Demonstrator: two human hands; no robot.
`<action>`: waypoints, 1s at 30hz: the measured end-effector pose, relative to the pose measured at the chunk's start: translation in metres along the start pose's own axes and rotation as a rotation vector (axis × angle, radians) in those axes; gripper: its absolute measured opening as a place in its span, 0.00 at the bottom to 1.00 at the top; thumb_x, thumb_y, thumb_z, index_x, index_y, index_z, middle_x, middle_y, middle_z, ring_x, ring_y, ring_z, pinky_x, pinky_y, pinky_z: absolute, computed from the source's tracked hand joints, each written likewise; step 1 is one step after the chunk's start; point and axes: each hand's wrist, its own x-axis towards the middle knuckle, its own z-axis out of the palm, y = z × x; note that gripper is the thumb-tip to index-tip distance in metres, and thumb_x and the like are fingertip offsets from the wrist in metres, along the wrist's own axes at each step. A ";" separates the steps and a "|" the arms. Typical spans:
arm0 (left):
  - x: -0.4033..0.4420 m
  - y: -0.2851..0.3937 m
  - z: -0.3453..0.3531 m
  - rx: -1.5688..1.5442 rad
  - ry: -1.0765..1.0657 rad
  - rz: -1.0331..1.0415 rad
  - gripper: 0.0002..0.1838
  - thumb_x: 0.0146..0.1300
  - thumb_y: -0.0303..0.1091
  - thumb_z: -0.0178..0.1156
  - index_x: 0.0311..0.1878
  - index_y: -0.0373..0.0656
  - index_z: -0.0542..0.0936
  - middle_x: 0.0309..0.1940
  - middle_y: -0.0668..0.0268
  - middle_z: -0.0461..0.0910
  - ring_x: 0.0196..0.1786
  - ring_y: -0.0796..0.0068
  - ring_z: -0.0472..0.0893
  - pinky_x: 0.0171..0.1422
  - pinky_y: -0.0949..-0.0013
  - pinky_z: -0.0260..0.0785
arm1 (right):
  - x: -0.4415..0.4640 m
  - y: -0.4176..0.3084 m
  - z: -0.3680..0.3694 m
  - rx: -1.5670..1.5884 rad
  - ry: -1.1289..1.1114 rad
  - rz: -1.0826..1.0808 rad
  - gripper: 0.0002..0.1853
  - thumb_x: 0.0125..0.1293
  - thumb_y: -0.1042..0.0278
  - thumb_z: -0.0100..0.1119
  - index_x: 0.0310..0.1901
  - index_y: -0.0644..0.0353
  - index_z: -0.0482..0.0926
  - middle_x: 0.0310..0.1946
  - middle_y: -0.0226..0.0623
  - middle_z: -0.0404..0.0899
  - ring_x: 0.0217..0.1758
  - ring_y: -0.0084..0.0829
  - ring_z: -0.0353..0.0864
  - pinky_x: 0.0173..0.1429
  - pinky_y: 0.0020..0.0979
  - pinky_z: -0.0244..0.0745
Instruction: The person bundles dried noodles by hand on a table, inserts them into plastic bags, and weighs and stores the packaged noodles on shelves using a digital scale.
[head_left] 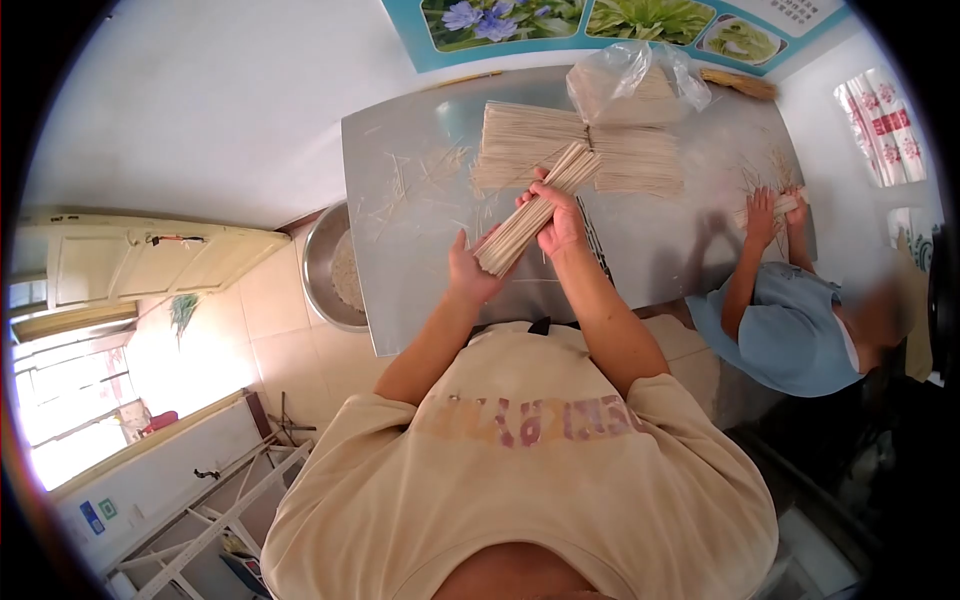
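A bundle of thin pale sticks [535, 215] lies slantwise between my two hands above the metal table [410, 270]. My right hand [560, 215] is wrapped round its upper part. Under the lower end is my left hand [475, 270], its palm against the sticks and its thumb raised apart. Just beyond the bundle, stacks of similar sticks [635, 158] lie side by side on the table. A clear plastic bag [635, 85] covers more sticks behind them.
Loose sticks [405, 185] are scattered at the table's left. A metal basin [320, 265] stands beside the left edge. At the right, a person in blue [790, 320] has both hands [765, 215] on sticks. A brush [740, 83] lies at the back.
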 end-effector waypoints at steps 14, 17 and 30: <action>-0.065 0.028 0.050 1.327 -0.392 0.133 0.27 0.58 0.38 0.71 0.57 0.38 0.74 0.34 0.64 0.80 0.30 0.65 0.81 0.38 0.64 0.74 | -0.031 -0.034 0.016 -0.094 -0.603 0.166 0.62 0.55 0.16 0.53 0.75 0.65 0.55 0.69 0.46 0.68 0.75 0.43 0.64 0.77 0.47 0.59; -0.049 0.035 0.024 0.867 -0.572 -0.404 0.23 0.61 0.35 0.67 0.58 0.38 0.74 0.31 0.68 0.75 0.28 0.71 0.76 0.36 0.69 0.70 | -0.029 -0.010 0.004 0.100 -0.424 0.348 0.63 0.53 0.12 0.46 0.77 0.61 0.54 0.72 0.52 0.64 0.78 0.48 0.61 0.78 0.54 0.57; -0.051 0.018 0.018 0.591 -0.564 -0.503 0.35 0.62 0.35 0.64 0.71 0.34 0.65 0.50 0.56 0.79 0.52 0.58 0.82 0.59 0.50 0.78 | -0.019 0.004 0.001 0.213 -0.577 0.384 0.59 0.57 0.15 0.48 0.77 0.57 0.55 0.69 0.57 0.67 0.74 0.54 0.67 0.73 0.57 0.66</action>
